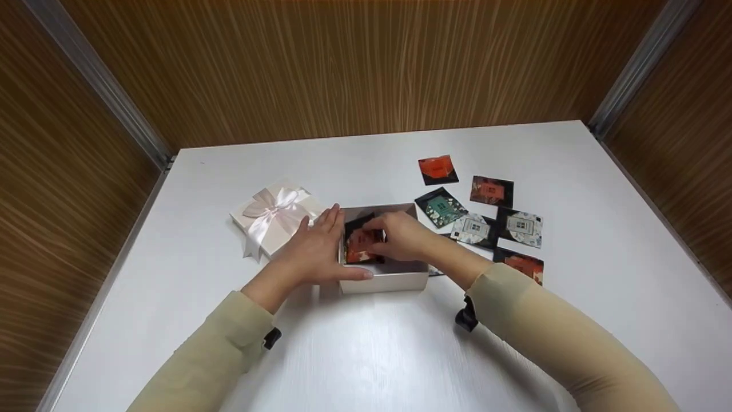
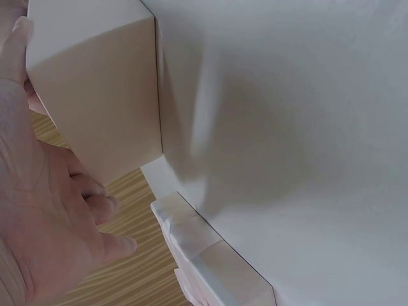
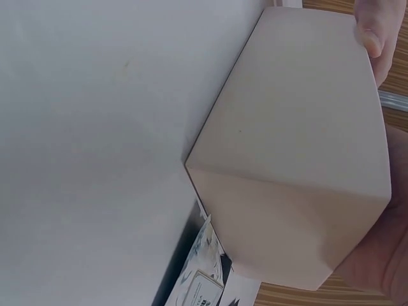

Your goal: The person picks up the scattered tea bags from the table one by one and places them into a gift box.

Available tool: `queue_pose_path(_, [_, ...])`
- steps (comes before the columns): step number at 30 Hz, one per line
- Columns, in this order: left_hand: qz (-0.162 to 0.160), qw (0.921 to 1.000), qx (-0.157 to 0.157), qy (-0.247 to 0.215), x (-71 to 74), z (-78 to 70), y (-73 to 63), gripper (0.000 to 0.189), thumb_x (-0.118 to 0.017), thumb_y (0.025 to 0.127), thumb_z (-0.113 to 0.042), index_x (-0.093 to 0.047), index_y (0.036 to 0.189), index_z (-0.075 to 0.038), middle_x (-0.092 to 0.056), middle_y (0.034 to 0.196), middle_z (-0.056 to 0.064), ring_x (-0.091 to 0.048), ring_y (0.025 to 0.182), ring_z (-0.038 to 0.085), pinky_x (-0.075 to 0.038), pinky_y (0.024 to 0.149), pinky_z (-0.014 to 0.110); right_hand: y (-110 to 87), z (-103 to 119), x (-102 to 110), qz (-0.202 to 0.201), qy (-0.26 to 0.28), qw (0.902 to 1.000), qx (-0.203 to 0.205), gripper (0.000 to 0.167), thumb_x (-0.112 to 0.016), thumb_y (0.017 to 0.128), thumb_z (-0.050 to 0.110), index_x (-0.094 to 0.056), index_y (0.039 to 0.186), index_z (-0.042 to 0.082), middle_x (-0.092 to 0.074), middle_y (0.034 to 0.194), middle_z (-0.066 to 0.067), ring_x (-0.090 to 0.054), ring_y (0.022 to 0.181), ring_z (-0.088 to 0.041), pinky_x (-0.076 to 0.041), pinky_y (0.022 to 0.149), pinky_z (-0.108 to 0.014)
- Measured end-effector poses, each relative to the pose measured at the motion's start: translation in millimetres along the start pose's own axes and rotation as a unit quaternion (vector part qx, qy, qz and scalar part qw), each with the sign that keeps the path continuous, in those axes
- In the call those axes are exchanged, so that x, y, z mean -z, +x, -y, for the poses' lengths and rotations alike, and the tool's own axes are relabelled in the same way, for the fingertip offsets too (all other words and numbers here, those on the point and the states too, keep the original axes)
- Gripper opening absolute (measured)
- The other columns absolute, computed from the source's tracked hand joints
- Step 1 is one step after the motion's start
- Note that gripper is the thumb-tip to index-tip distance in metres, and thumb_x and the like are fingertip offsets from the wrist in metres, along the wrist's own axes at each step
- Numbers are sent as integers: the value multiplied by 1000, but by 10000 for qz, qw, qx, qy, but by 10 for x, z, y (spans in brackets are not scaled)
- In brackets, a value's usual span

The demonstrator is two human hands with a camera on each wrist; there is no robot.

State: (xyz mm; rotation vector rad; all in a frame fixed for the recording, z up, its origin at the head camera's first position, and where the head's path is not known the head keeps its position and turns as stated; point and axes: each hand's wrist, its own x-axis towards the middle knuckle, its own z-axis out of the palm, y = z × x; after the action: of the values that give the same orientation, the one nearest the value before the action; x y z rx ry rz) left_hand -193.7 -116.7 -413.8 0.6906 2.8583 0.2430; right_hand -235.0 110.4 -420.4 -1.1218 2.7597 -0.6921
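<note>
An open pale box [image 1: 384, 282] stands on the table. My left hand [image 1: 311, 252] rests along its left side, fingers extended up the left wall and thumb lying on the front rim. Inside the box, my right hand [image 1: 400, 236] pinches a red and black flat sachet [image 1: 361, 246] between thumb and fingers, near the left wall. A dark packet edge shows behind that sachet. In the left wrist view, the left hand [image 2: 51, 210] lies against the box [image 2: 105, 108]. From the right wrist, the box [image 3: 293, 108] hides most of the right hand.
A pale lid with a pink satin bow [image 1: 277, 213] lies left of the box. To the right are several flat sachets, among them a red one [image 1: 438, 170], a green one [image 1: 441, 207] and a white floral one [image 1: 520, 226]. Wood-patterned panels [image 1: 366, 68] enclose the white table.
</note>
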Motion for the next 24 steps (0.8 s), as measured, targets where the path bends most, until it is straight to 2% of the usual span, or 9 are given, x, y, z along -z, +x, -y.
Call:
queue_pose_path(14, [37, 10000, 28, -9, 16, -12, 4, 143, -53, 77, -98, -4, 168, 1, -1, 176, 19, -9, 163, 33, -7, 128, 62, 31, 25, -13, 383, -551, 9974, -245, 40, -80, 95, 22, -75, 130, 3, -77, 115, -14, -71, 105, -32, -56, 96, -48])
queue_pose_path(24, [7, 10000, 32, -42, 3, -1, 1, 143, -52, 76, -99, -6, 168, 1, -2, 176, 20, -9, 163, 34, -7, 128, 62, -17, 55, 49, 242, -425, 9987, -167, 41, -80, 95, 22, -74, 128, -2, -79, 105, -14, -72, 93, -29, -59, 88, -46])
